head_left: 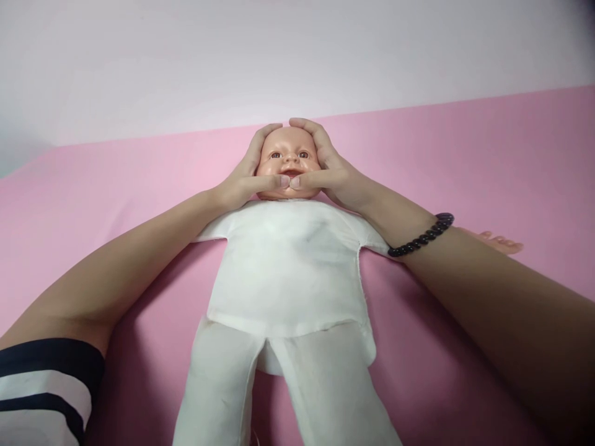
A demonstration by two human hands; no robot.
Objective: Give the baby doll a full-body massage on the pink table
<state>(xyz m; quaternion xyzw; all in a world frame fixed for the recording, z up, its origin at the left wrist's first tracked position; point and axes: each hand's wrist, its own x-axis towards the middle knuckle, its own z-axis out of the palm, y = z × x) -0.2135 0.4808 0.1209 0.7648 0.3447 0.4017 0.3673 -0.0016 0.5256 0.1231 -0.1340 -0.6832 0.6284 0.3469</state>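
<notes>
A baby doll [288,266] with a white cloth body and a hard plastic head lies on its back, head away from me. My left hand [248,170] cups the left side of the head, its thumb lying across the chin. On the opposite side my right hand [332,164] cups the head in the same way. Both thumb tips nearly meet just below the doll's open mouth, and the fingers curl around the top of the head. The backs of the doll's head and neck are hidden.
Under the doll is a pink surface [465,161] that reaches back to a pale wall [297,56]. One plastic doll hand [504,243] sticks out beyond my right forearm. A black bead bracelet [423,238] circles my right wrist.
</notes>
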